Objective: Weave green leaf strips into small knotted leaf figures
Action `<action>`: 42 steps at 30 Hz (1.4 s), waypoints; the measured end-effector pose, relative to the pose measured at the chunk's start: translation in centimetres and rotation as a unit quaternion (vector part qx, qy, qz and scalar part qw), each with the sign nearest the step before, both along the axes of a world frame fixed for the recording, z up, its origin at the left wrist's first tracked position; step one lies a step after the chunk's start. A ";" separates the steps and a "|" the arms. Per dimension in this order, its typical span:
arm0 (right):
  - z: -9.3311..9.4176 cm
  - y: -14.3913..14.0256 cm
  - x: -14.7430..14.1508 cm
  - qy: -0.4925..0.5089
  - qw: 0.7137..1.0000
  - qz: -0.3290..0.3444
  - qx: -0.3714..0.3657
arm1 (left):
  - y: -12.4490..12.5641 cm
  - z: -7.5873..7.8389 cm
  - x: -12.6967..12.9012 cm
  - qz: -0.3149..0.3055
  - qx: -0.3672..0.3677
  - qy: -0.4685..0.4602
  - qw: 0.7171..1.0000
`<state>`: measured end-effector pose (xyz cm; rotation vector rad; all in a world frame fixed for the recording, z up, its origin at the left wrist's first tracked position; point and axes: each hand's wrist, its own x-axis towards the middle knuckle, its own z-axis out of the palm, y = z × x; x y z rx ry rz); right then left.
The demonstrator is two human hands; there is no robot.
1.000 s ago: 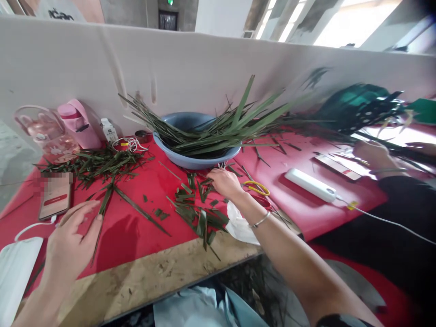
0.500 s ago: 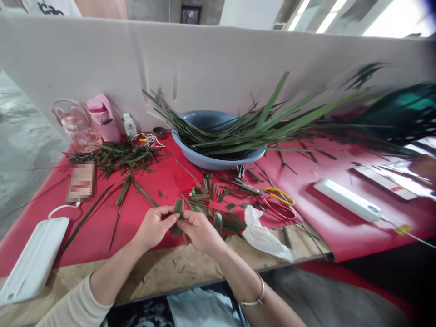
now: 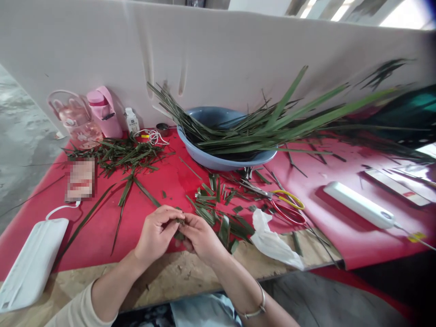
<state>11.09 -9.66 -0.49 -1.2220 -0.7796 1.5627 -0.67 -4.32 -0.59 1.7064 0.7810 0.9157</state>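
Near the table's front edge, my left hand (image 3: 157, 234) and my right hand (image 3: 200, 236) meet, both closed in a pinch on one small piece of green leaf strip (image 3: 180, 221). My fingers cover most of the piece, so its exact shape is hidden. Just right of my right hand lie cut leaf bits (image 3: 221, 222) in a loose scatter. Beyond them rest scissors (image 3: 286, 202) with one yellow and one red handle loop. A crumpled white tissue (image 3: 272, 238) lies near the bare wooden edge.
A blue basin (image 3: 221, 162) holds long green leaves (image 3: 259, 131) that stick out rightward. At left are a pile of leaf strips (image 3: 119, 154), a phone (image 3: 81, 179), a white power bank (image 3: 36, 261), a pink bottle (image 3: 105, 116) and a clear pink jug (image 3: 76, 125). A white device (image 3: 357, 204) lies right.
The leaf piece between my fingers has turned from upright to nearly hidden, with my fingertips now folded over it. The camera view has shifted slightly.
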 end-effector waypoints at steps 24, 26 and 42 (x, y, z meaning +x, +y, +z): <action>1.1 1.5 0.0 -0.284 0.945 -0.030 0.162 | 0.7 0.5 -0.3 0.021 -0.227 -0.047 0.973; 1.9 0.3 1.3 -0.327 0.927 -0.017 0.184 | 0.2 0.7 -0.4 0.004 -0.228 -0.013 0.974; 3.5 -2.4 9.3 -0.542 0.797 -0.115 0.242 | -1.4 1.2 2.3 -0.005 -0.044 0.097 0.994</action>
